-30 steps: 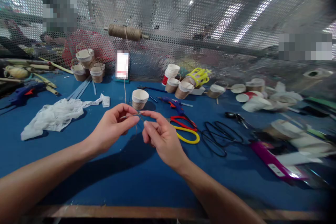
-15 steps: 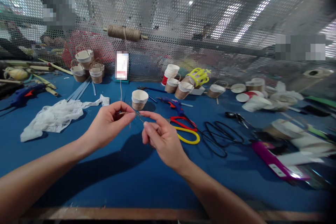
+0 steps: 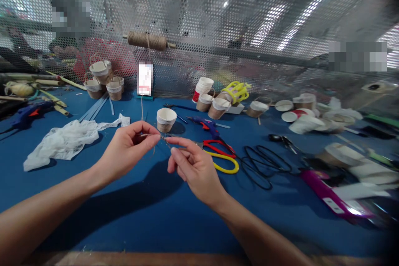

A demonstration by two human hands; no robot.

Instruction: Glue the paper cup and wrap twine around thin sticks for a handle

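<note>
My left hand (image 3: 134, 141) pinches a thin brown twine (image 3: 142, 108), which runs up behind the phone-like screen toward a twine spool (image 3: 147, 40) on a rod. Close to it, my right hand (image 3: 193, 162) has its thumb and fingers closed on the twine's other part, with a short stretch between the two fingertips. Just beyond my hands stands a small paper cup (image 3: 166, 120) wrapped in brown burlap with a white rim band. Scissors (image 3: 222, 158) with red and yellow handles lie partly behind my right hand.
White lace (image 3: 65, 139) lies at the left, near clear glue sticks (image 3: 95, 108). Finished-looking handled cups (image 3: 101, 72) are stacked behind. A blue glue gun (image 3: 205, 125), its black cable (image 3: 264, 162), a purple power strip (image 3: 333, 195) and paper cups (image 3: 302, 112) occupy the right. A perforated metal screen (image 3: 199, 16) rises behind.
The view has shifted very slightly. Both hands keep their pinch on the twine near the same spot; my right fingers have shifted a little.
</note>
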